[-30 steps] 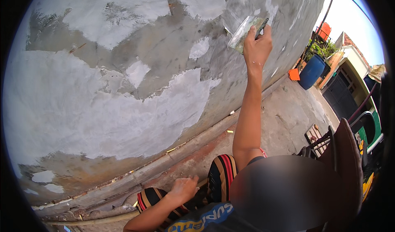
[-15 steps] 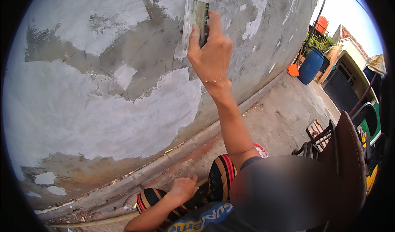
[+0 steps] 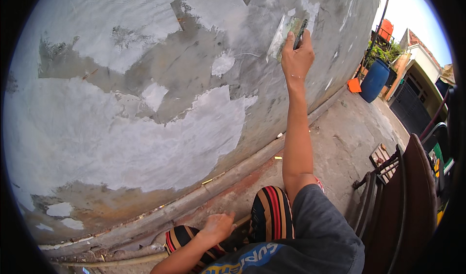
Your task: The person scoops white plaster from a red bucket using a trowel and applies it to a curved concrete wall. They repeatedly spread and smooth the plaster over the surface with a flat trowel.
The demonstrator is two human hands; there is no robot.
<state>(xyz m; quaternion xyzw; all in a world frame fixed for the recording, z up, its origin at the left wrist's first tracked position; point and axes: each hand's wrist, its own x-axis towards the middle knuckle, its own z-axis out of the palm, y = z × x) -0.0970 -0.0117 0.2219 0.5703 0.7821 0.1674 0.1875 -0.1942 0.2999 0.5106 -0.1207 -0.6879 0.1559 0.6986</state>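
Note:
My right hand (image 3: 298, 60) reaches up against the grey wall (image 3: 194, 65). It is closed on a wide putty knife (image 3: 280, 37) with a smeared, flat blade and a dark back edge. The blade lies against the wall, tilted. White putty (image 3: 170, 147) covers large uneven patches to the left of the tool, with a small blob (image 3: 223, 64) nearer to it. Bits of white cling to my right wrist. Low down, by my striped knees, my left hand (image 3: 218, 227) rests with its fingers loosely apart; I see no tool in it, though its underside is hidden.
A raised concrete ledge (image 3: 213, 186) runs along the wall's foot. To my right stands a dark brown bench (image 3: 412, 191), with a slatted wooden piece (image 3: 381, 160) beyond it. Farther off are a blue barrel (image 3: 374, 81) and an orange object (image 3: 354, 85).
My right hand has moved right along the wall with the putty knife, and the arm is straighter. A small white blob now shows where the hand was. My left hand stays by my knees.

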